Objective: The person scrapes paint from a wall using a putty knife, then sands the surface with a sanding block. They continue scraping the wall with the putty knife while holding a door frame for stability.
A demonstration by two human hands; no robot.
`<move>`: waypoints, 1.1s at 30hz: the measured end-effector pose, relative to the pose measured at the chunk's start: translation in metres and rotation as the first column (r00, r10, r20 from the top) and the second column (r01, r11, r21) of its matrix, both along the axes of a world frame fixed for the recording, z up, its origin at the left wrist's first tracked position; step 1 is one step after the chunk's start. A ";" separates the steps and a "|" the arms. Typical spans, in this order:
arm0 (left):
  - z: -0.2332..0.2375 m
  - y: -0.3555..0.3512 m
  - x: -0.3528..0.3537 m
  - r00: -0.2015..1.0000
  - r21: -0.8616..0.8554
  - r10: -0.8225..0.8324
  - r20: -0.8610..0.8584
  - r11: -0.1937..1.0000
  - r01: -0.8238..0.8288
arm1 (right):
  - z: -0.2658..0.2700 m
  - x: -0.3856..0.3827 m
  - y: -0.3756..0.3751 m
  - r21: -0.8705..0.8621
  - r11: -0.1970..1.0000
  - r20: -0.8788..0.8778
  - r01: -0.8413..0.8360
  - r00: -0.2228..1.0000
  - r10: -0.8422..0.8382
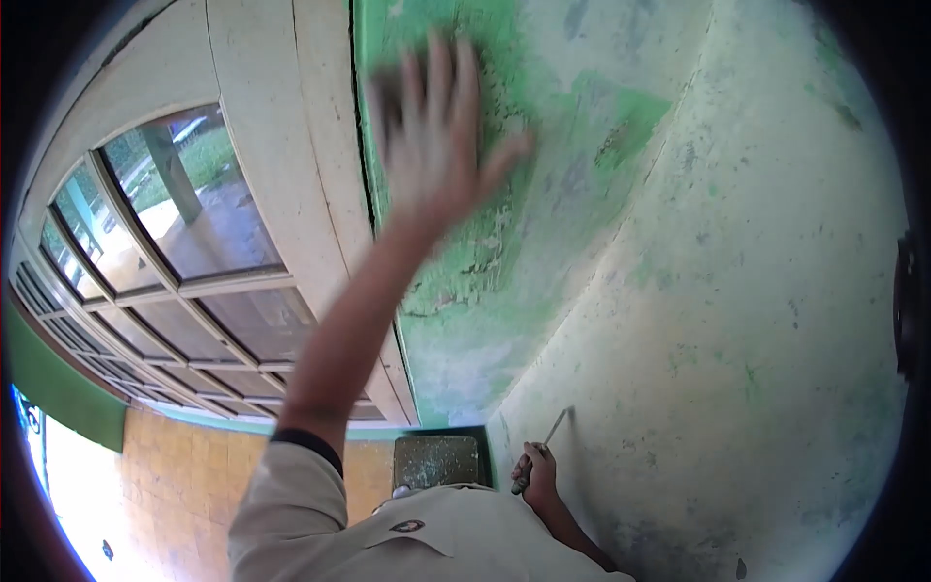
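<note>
My left hand [433, 145] is raised with fingers spread, its palm toward the green flaking wall [504, 73], and motion blurs it slightly. Cracked and peeling paint shows around the fingers and below the wrist. Low on the right, my right hand [540, 475] is closed round the dark handle of a hand tool with a thin metal shaft [556, 427]. The shaft points up and to the right, its tip close to the pale wall [698, 320].
A wooden frame with glass panes [194, 194] runs along the left, beside the green wall. Below stands a dark stool [436, 461] speckled with light flecks, on a yellowish tiled floor [184, 466]. A dark round-edged object [906, 306] is at the far right edge.
</note>
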State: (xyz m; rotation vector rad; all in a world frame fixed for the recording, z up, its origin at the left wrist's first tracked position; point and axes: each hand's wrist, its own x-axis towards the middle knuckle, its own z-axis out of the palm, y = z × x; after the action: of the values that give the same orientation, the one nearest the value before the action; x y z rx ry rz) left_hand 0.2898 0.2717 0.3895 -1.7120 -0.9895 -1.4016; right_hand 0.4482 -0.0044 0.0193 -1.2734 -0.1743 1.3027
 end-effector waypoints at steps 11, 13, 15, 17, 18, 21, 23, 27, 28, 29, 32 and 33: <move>-0.133 -0.013 0.054 0.971 -0.363 -0.153 -0.182 0.928 0.078 | -0.013 0.003 0.005 -0.048 0.999 -0.013 0.007 1.000 -0.008; -0.206 -0.023 0.063 0.962 -0.443 -0.230 -0.149 0.885 0.143 | -0.010 0.001 0.008 -0.063 0.998 -0.027 -0.005 1.000 0.003; -0.248 -0.032 0.060 0.945 -0.573 -0.305 -0.117 0.798 0.186 | -0.011 0.002 0.005 -0.058 0.998 -0.027 -0.013 1.000 0.011; -0.274 -0.032 0.052 0.939 -0.562 -0.297 -0.173 0.813 0.153 | -0.016 0.003 0.003 -0.059 0.998 -0.013 -0.020 1.000 0.019; -0.282 -0.027 0.047 0.927 -0.552 -0.291 -0.237 0.826 0.118 | -0.019 0.005 0.002 -0.046 0.999 -0.007 -0.022 1.000 0.022; -0.246 -0.013 0.027 0.860 -0.496 -0.371 -0.350 0.852 0.166 | -0.026 0.008 -0.003 -0.044 0.999 -0.020 -0.016 1.000 0.015; -0.166 -0.016 0.015 0.890 -0.393 -0.208 -0.406 0.919 0.035 | -0.027 0.009 -0.002 -0.058 0.998 -0.009 -0.023 1.000 0.023; 0.007 0.006 -0.011 0.966 -0.150 -0.116 -0.231 0.985 0.083 | -0.025 0.003 -0.003 -0.084 0.994 0.004 -0.064 0.998 0.065; 0.036 0.007 -0.017 0.978 -0.144 -0.185 -0.092 0.975 0.170 | -0.022 0.001 -0.002 -0.091 0.994 -0.001 -0.056 0.998 0.056; 0.063 0.001 -0.025 0.976 -0.153 -0.196 -0.096 0.972 0.180 | -0.018 0.000 -0.001 -0.085 0.994 0.002 -0.067 0.998 0.068; 0.088 -0.007 -0.030 0.977 -0.164 -0.208 -0.041 0.966 0.199 | -0.018 -0.002 -0.002 -0.090 0.994 -0.009 -0.068 0.998 0.068; 0.072 -0.005 -0.026 0.990 -0.119 -0.109 -0.089 0.988 0.098 | -0.019 -0.002 -0.001 -0.092 0.993 -0.013 -0.071 0.997 0.070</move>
State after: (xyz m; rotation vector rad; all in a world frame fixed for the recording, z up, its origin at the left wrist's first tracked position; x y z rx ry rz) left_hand 0.2638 0.2671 0.4618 -1.9208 -0.9559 -1.3367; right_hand 0.4458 -0.0055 -0.0001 -1.3491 -0.1548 1.3902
